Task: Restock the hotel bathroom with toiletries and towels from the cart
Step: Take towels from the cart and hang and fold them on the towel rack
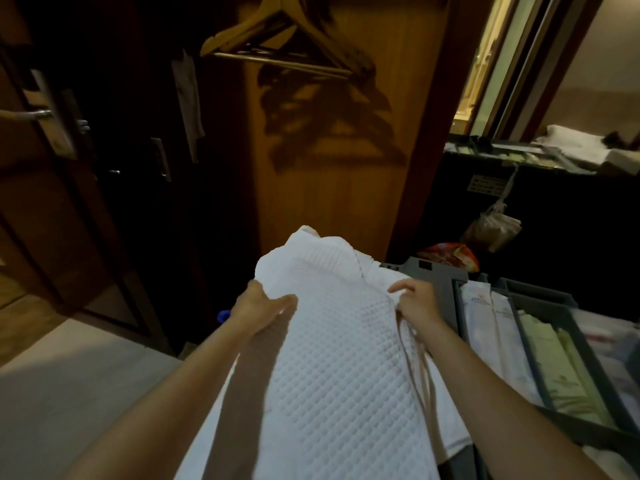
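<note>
Forearms fill the bottom of my feed, both bare, running up from six o'clock toward centre. Between them I've got a white waffle cloth [332,358], folded, stretching from six o'clock to the middle of the view, its far end bunched up like a collar. Over to the left hand [258,303], at the cloth's left edge, about seven o'clock of centre: thumb on top, fingers tucked under the fabric, so it's gripping that edge. Now the right hand [417,303], on the right edge at five o'clock of centre: fingers curled down into the fold, pinching fabric. Tan strips trail below that hand, and I can't tell whether they're a belt or just shadow. On its right side the cloth overlaps the grey cart [436,275], which sits at four o'clock. On the cart a divided tray [526,344] holds white packets [485,327] and, one slot further right, green packets [554,368], all lying flat. Past the cart at two o'clock I'm seeing an orange wrapper [450,256] and a bag [491,230] hanging on a string against a dark counter front. Up at twelve, wooden hangers [277,36] on a rail, their shadow thrown on the wood panel [329,168] behind. At nine o'clock, a door handle [27,115].
</note>
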